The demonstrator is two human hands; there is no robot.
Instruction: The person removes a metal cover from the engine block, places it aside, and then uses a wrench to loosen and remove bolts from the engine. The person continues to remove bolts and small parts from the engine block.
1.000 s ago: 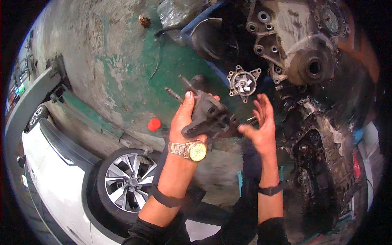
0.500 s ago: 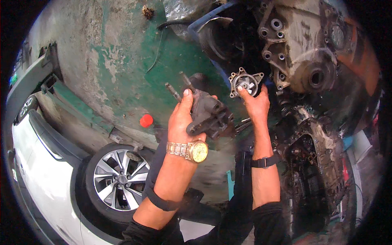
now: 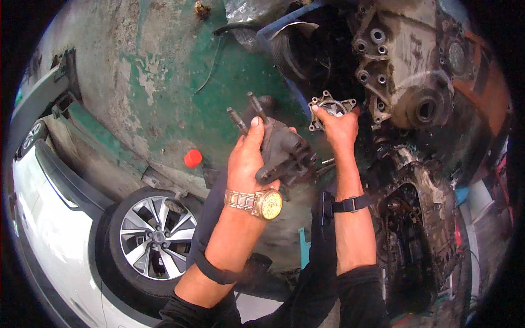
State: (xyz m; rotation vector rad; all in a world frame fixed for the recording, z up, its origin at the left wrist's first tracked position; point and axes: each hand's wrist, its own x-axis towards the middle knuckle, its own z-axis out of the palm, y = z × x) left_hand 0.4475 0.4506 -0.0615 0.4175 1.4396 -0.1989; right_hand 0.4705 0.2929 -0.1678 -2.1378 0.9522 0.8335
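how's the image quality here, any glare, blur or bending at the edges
Head view: strong fisheye, so the white car and the green floor's edges curve toward a black rim; daylight is bright and washes out the car's bodywork and the pale engine casting; the left hand, its dark greasy part and the right hand are sharp; the oily engine block sinks into shadow.

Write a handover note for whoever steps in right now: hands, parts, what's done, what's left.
Left hand: holds the dark cast part up, its two studs pointing up-left; gold watch on the wrist.
Right hand: on the round flanged part lying by the engine block.
Nearby: red cap on the green floor; open oily casing at right; white car's wheel at lower left.
Done: dark part is in hand.
Left: flanged part is not visibly lifted yet.
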